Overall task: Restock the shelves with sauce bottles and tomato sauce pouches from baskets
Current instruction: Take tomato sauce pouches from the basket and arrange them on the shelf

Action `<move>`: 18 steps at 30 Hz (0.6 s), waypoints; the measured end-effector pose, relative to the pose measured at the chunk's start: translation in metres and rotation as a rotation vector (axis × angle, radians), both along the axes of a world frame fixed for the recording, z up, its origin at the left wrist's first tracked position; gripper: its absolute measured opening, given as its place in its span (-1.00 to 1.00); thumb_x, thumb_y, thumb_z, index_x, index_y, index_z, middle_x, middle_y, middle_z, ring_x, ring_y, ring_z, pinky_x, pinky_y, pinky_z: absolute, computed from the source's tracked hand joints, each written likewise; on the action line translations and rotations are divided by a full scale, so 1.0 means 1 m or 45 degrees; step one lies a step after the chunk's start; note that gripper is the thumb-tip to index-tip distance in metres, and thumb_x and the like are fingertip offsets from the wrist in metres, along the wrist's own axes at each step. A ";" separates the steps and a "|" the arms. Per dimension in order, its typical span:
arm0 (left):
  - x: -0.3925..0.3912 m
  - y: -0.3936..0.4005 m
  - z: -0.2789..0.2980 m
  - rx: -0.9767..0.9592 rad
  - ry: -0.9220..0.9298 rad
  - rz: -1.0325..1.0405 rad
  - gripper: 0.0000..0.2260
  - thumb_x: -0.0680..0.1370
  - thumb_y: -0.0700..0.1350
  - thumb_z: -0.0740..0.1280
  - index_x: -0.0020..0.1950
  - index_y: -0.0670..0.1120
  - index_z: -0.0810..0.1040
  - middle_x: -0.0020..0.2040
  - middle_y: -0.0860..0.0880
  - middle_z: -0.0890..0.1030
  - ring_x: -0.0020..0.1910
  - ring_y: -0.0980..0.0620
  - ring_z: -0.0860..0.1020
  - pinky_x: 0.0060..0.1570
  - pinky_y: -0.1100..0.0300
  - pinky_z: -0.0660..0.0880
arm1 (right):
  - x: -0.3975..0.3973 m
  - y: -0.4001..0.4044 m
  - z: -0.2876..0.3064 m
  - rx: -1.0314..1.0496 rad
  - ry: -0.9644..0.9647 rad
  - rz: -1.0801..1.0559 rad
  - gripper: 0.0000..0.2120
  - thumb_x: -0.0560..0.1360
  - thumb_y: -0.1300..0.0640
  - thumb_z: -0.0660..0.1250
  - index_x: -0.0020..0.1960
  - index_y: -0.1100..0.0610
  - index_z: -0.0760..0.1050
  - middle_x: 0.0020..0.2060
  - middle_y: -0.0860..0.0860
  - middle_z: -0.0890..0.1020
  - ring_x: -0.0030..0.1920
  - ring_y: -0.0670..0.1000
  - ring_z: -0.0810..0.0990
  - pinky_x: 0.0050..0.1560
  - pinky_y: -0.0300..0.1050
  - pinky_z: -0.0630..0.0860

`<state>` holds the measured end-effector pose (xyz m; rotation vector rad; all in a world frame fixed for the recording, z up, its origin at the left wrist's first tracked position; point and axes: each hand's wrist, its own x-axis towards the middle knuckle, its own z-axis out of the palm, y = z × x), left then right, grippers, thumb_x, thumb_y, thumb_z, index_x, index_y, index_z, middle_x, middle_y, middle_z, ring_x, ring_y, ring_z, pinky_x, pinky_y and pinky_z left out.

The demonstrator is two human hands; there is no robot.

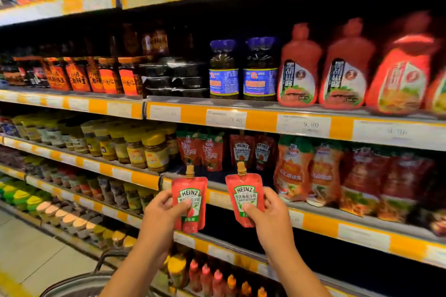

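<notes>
Left hand (162, 210): a red plastic spouted Heinz pouch (190, 202) is pinched by its side, upright, label outward.
Right hand (266, 212): clamped on a second red Heinz pouch (243, 198), held likewise.
Position: both are raised before the yellow-edged shelf (217, 196), likely for facing beside matching shelved pouches (252, 154).
Writing: "HEINZ", "TOMATO KETCHUP"; price tag (303, 126) "9.90".
Basket (79, 284): a grey rim is seen below.

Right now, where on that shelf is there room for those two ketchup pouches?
A bare patch of shelf lies before the standing Heinz pouches, behind the pouches in the left hand and right hand. The yellow-lidded jars and orange pouches crowd either side.
</notes>
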<state>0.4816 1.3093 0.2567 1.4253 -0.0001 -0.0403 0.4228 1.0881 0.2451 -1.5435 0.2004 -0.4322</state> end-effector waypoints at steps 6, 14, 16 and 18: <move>0.036 -0.049 0.023 0.091 -0.164 -0.099 -0.77 0.58 -0.27 0.44 0.21 -0.08 0.60 0.05 -0.08 0.75 0.07 -0.08 0.72 0.08 -0.07 0.63 | 0.015 -0.019 0.022 -0.203 -0.085 -0.228 -0.71 0.55 0.19 0.46 0.07 -0.20 0.55 -0.05 -0.10 0.71 -0.04 -0.09 0.70 -0.08 0.01 0.70; 0.069 -0.087 0.031 0.154 -0.224 -0.055 -0.84 0.58 -0.27 0.45 0.13 -0.10 0.61 -0.03 -0.04 0.73 -0.05 -0.02 0.72 -0.21 0.19 0.63 | 0.028 -0.022 0.032 -0.347 -0.076 -0.356 -0.74 0.54 0.15 0.50 -0.02 -0.21 0.54 -0.13 -0.22 0.68 -0.08 -0.29 0.62 -0.12 -0.26 0.57; 0.074 -0.092 0.031 0.202 -0.236 -0.048 -0.86 0.57 -0.26 0.47 0.10 -0.11 0.61 -0.06 -0.03 0.74 -0.05 -0.02 0.72 -0.14 0.13 0.63 | 0.034 -0.020 0.030 -0.373 -0.056 -0.376 -0.78 0.55 0.13 0.49 0.01 -0.18 0.55 -0.12 -0.22 0.67 -0.07 -0.31 0.61 -0.12 -0.31 0.53; 0.079 -0.098 0.033 0.242 -0.248 -0.038 -0.84 0.55 -0.24 0.49 0.08 -0.06 0.63 -0.06 -0.01 0.74 -0.03 -0.01 0.71 -0.08 0.11 0.61 | 0.040 -0.018 0.028 -0.407 -0.024 -0.408 -0.85 0.58 0.09 0.45 0.04 -0.14 0.54 -0.11 -0.20 0.66 -0.06 -0.24 0.62 -0.11 -0.26 0.56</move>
